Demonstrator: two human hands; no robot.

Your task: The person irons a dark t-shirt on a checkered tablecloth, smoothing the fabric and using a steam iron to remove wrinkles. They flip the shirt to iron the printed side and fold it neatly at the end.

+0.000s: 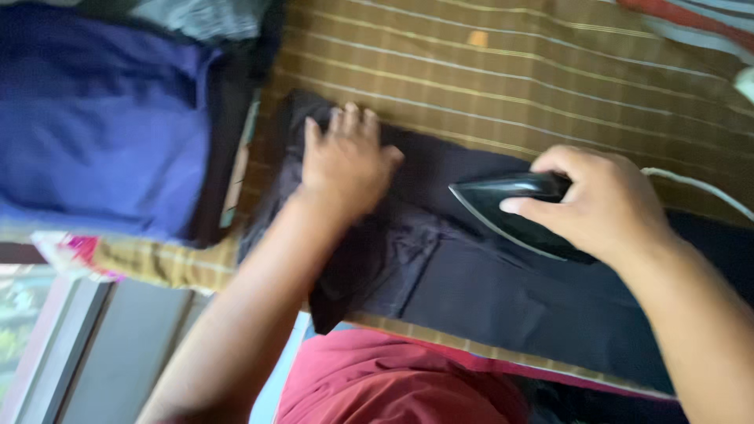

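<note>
A dark garment (487, 294) lies spread across a brown striped cloth (503, 71) that covers the work surface. My left hand (345, 161) presses flat on the garment's left end, fingers together and pointing away from me. My right hand (601, 200) grips the handle of a black clothes iron (503, 204), whose pointed tip faces left toward my left hand. The iron rests on the middle of the garment. A white cord (699, 184) trails off to the right behind my right hand.
Folded blue and purple fabric (94, 118) is stacked at the left, with a dark piece beside it. My red clothing (393, 381) shows at the bottom edge. A grey floor or ledge (118, 345) lies at the lower left.
</note>
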